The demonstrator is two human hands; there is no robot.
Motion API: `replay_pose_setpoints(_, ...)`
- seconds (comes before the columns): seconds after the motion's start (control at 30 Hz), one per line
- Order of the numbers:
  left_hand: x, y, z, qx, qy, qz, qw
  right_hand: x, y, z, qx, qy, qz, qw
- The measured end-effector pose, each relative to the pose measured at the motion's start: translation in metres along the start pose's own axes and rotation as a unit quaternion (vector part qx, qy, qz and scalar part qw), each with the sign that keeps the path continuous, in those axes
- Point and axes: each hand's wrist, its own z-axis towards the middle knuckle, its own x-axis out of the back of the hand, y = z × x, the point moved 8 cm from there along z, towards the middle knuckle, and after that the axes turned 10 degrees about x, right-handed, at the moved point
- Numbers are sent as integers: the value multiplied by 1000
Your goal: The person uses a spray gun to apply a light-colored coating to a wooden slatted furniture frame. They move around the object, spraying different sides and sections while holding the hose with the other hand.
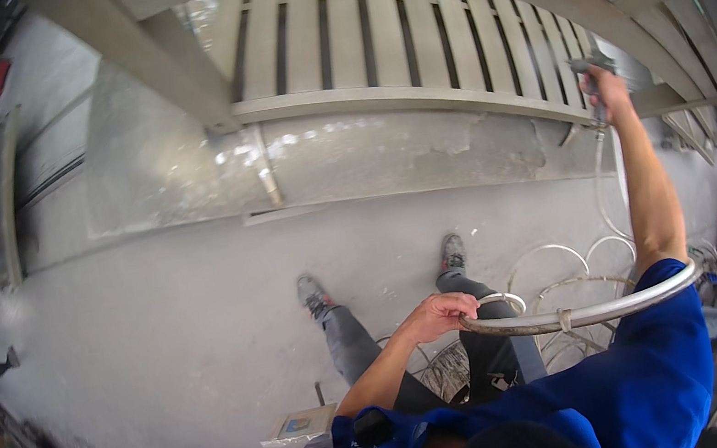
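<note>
A: Left hand (pixel 435 314)?
B: Fingers curled shut around a bundle of pale hose (pixel 576 315), held at waist height, likely to keep the slack off the floor (pixel 169 317).
A: Right hand (pixel 605 83)?
B: Arm stretched out, fist closed on a spray gun (pixel 587 65) aimed at the grey slatted frame (pixel 405 41); its hose drops from the gun to loose coils (pixel 560 273) by the shoes.
A: Anything else?
B: Small box (pixel 301 425) near the left elbow.

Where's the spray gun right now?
In the head view, upper right: the right hand holds the spray gun against the slatted frame, its hose hanging down from it.
</note>
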Motion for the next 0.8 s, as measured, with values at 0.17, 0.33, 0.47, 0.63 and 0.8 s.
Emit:
replay_pose_setpoints(0.17,-14,45,-67,28,99,48,994,-237,-114,-84,43,-248,174,952)
replay_pose_setpoints(0.33,-41,67,-103,41,174,25,984,-317,-176,-155,-27,-351,321,879)
replay_pose_setpoints(0.47,-59,76,-99,66,201,26,977,-206,-126,-132,14,-264,165,950)
replay_pose_setpoints(0.63,-87,96,-65,65,154,97,981,14,-24,-74,3,-77,-89,993)
replay_pose_setpoints(0.8,-111,107,-36,86,117,177,973,184,27,-60,13,101,-256,961)
